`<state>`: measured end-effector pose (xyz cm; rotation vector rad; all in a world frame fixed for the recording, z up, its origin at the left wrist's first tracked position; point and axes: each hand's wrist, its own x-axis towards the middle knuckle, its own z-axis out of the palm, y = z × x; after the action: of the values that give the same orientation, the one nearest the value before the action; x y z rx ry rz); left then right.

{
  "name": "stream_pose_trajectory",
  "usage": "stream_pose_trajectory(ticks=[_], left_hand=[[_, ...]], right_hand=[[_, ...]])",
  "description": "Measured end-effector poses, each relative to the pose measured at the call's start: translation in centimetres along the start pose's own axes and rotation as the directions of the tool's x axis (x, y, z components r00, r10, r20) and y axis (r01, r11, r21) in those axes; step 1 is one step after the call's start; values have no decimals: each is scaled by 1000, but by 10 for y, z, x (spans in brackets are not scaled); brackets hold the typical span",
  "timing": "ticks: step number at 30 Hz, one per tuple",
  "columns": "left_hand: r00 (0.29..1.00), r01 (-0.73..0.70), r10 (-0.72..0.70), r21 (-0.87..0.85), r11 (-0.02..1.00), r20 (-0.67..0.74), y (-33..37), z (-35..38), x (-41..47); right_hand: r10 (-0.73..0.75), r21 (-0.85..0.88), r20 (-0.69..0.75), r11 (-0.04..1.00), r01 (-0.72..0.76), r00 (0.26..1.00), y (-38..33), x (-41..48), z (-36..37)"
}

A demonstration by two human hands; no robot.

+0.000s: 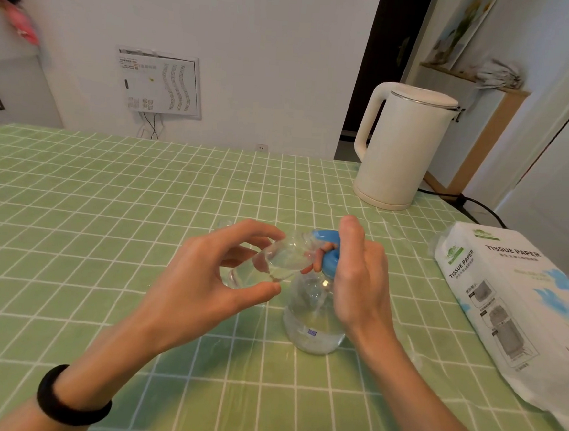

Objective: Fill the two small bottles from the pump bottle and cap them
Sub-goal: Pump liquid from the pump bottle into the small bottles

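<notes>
Filling stage: first small bottle [273, 258] is at the pump, so dispensing is either under way or about to start (my judgement).
Done so far: nothing can be confirmed as finished. No capped bottle is in view.
Fill level: the small bottle is clear and so is its content. There may be a little liquid along its lower side, but I cannot tell the level.
Left to do: finish this bottle, fill the second one, then cap both.
Second bottle: not identified for certain. A small clear object [223, 224] stands on the cloth just behind the left hand, and whether it is a bottle or a cap is unclear.
Caps: none seen.
Left hand [211, 277]: holds the small bottle off the table, pinched between thumb below and fingertips above. The bottle is tilted, its mouth toward the nozzle.
Right hand [359, 281]: wrapped on the blue pump head [327, 252], fingers curled under it, thumb raised above.
Pump bottle [313, 318]: upright on the green checked tablecloth [109, 203], below the right hand, with clear liquid in its lower part.
Bottle to nozzle: the mouth sits at the nozzle tip, apparently touching. The join is partly hidden by fingers.
Surroundings: white kettle [402, 146] far right, tissue paper pack [512, 315] at the right edge, both well apart from the work.
</notes>
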<state>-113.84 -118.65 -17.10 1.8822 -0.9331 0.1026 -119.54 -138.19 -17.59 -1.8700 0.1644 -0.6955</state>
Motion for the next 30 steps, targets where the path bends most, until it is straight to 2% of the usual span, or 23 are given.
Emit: stream_pose_trajectory(ticks=[16, 24, 30], left_hand=[[1000, 15, -15, 29, 999, -7, 2, 1, -1], [999, 30, -30, 16, 999, -19, 3, 1, -1], [1000, 21, -21, 15, 1000, -8, 4, 0, -1]], right_hand=[[-34, 3, -22, 999, 34, 999, -2, 1, -1], [-5, 16, -19, 1000, 6, 1000, -2, 0, 1], [-45, 16, -23, 999, 46, 999, -3, 2, -1]])
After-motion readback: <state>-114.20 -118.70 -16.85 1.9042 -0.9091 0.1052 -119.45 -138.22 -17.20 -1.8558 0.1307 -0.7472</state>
